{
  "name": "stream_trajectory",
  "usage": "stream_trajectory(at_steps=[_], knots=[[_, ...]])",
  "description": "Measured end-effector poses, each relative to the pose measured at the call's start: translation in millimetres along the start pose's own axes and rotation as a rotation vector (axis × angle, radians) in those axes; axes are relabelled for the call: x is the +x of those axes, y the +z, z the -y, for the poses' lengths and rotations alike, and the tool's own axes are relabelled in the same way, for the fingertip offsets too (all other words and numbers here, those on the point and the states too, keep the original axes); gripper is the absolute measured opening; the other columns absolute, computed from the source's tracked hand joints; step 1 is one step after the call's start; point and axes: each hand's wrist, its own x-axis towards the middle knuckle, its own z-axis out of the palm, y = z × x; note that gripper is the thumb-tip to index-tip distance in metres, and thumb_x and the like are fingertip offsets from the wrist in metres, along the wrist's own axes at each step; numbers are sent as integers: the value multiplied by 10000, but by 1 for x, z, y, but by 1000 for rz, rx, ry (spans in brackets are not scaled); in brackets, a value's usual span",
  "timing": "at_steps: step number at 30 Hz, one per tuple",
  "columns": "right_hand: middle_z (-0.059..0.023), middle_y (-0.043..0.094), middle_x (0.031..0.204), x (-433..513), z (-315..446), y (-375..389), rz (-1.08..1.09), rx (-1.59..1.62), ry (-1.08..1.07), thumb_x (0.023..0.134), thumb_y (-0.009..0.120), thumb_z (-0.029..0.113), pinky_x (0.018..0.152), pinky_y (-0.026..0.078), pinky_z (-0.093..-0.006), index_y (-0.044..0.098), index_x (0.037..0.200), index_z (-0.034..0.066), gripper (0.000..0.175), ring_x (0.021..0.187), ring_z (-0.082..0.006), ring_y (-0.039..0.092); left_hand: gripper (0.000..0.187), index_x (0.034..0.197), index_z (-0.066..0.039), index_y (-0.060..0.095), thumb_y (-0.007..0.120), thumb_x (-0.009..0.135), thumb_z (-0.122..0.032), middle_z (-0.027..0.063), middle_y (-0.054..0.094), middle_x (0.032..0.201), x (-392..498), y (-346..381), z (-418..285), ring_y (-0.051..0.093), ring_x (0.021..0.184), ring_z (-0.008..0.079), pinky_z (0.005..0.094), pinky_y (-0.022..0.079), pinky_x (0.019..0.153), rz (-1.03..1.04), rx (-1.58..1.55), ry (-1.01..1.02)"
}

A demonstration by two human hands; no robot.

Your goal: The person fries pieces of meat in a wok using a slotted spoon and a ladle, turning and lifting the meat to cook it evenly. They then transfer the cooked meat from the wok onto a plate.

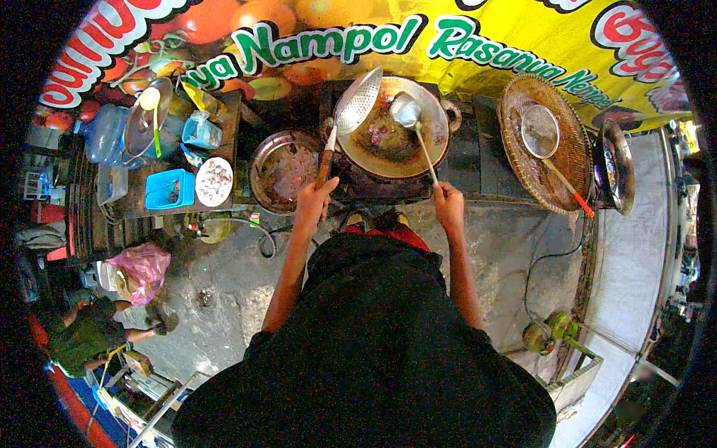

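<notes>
My left hand [315, 197] is closed around the wooden handle of a large perforated skimmer [362, 101], whose metal bowl is raised at the left rim of a wok [358, 157]. In my right hand [449, 203] is the long handle of a metal ladle [405, 110]. The ladle's bowl rests over the inside of the wok, toward its upper right. Brown oil covers the wok's bottom, and a few small reddish-purple pieces [376, 133] lie in it. What the ladle's bowl covers is hidden.
A round metal tray [283, 162] sits left of the wok. Further left are a blue tub [162, 189] and a white plate [214, 178] of food pieces. A woven basket [512, 120] holding a strainer [540, 131] stands right. Another person [84, 336] is at lower left; gas cylinders [538, 339] stand on the floor.
</notes>
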Motion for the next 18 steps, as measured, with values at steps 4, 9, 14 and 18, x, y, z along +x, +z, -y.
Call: stream_trajectory(at_steps=[4, 9, 14, 18], knots=[[-78, 583, 631, 6, -12, -5, -85, -66, 25, 902, 564, 220, 554, 432, -311, 639, 850, -15, 252, 567, -158, 533, 398, 662, -127, 455, 701, 805, -404, -52, 412, 506, 0, 1, 0, 377, 342, 62, 230, 293, 319, 1, -7, -3], [-78, 585, 612, -1, -25, 2, 75, -116, 18, 894, 571, 242, 517, 422, -328, 651, 822, -14, 278, 548, -161, 539, 354, 691, -158, 448, 689, 818, -385, -65, 416, 517, 1, -1, 2, 381, 353, 57, 223, 295, 321, 12, 5, -28], [-38, 582, 603, -15, -16, 23, 263, 150, 158, 894, 579, 242, 483, 389, -290, 666, 819, -2, 270, 518, -116, 514, 356, 691, -153, 445, 690, 818, -377, -62, 414, 509, 1, 2, 2, 380, 354, 57, 225, 296, 324, 8, 3, -4], [-15, 566, 607, -17, -7, 22, 202, 120, 115, 899, 581, 210, 503, 388, -261, 659, 861, -4, 232, 542, -94, 503, 422, 659, -108, 461, 711, 790, -421, -47, 412, 514, 1, 4, 1, 381, 348, 55, 226, 290, 326, -6, -14, 6]])
